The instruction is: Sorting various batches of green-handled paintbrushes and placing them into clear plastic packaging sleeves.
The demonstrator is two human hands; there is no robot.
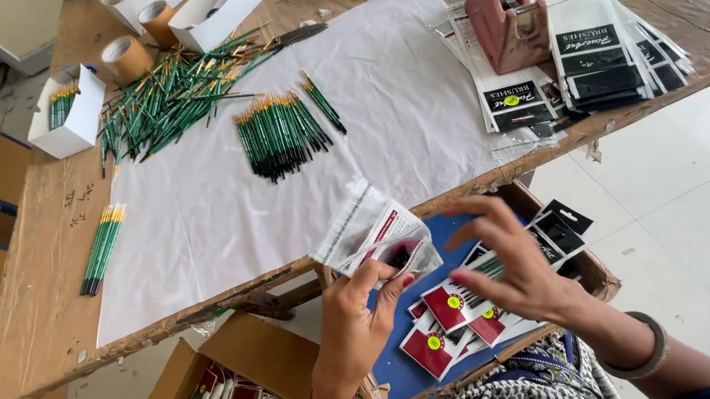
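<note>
Pouch [371, 228], clear plastic, sits pinched at its lower edge by left hand [356, 314], just below table [33, 304] edge. Right hand [516, 269] hovers open, fingers spread, holding nothing, over packed pouches [448, 321] in lap box [400, 376]. Green brushes [280, 134] lie on table.

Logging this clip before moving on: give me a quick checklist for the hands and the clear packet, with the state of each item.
1. Left hand has a grip on the clear packet: ok.
2. Right hand free, fingers spread: ok.
3. Packet mouth open: cannot tell.
4. Sorted green brushes within view on the white sheet: ok.
5. Finished packs lie in the tray on the lap: ok.
</note>
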